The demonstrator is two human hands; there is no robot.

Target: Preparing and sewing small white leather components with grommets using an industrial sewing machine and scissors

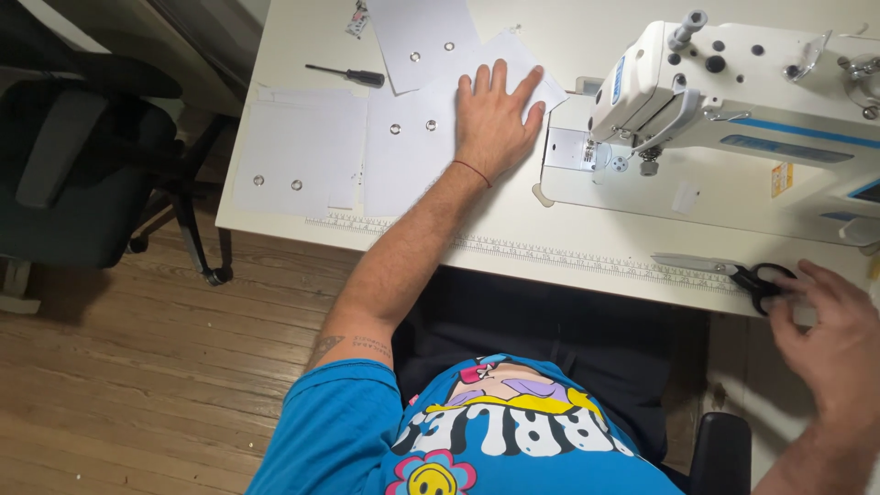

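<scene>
My left hand (495,119) lies flat, fingers spread, on a white fabric sheet (412,156) with two metal eyelets, left of a white sewing machine (733,101). My right hand (830,335) hovers at the table's front right edge, fingertips touching the black handles of a pair of scissors (724,270) lying on the table. It is not closed around them.
More white eyelet sheets lie at the left (298,147) and the back (422,41). A black-handled screwdriver (348,75) rests near them. A ruler strip (550,252) runs along the table's front edge. A black office chair (82,156) stands on the wooden floor at left.
</scene>
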